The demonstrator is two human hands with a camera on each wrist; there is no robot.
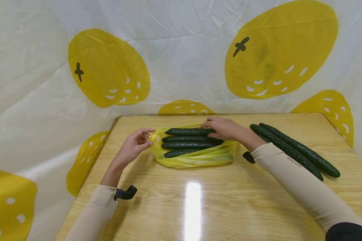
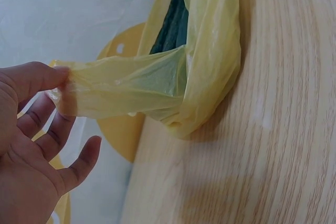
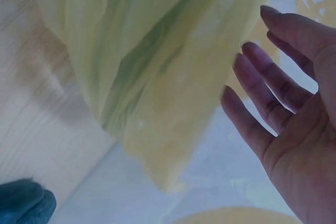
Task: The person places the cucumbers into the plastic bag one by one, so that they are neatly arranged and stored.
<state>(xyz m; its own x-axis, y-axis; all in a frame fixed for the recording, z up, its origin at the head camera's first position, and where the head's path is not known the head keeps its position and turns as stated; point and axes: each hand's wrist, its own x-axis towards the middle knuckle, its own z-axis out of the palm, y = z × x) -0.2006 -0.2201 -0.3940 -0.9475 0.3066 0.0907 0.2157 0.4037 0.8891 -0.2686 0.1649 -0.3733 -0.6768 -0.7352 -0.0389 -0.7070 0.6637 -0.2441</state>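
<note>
A yellow plastic bag (image 1: 196, 163) lies on its side on the table with several dark green cucumbers (image 1: 187, 145) showing in its opening. My left hand (image 1: 132, 147) is at the bag's left end; in the left wrist view its thumb and fingers pinch a stretched strip of the yellow plastic (image 2: 121, 85). Above the cucumbers' right ends, in the head view, hovers my right hand (image 1: 224, 129). The right wrist view shows its fingers (image 3: 249, 121) spread and loosely bent beside the bag, gripping nothing. The bag's folds hide part of the lowest cucumber.
Two more cucumbers (image 1: 301, 150) lie side by side on the wooden table (image 1: 157, 207), right of the bag and partly behind my right forearm. A white sheet (image 1: 181, 67) printed with yellow fruit hangs behind the table and along its left side.
</note>
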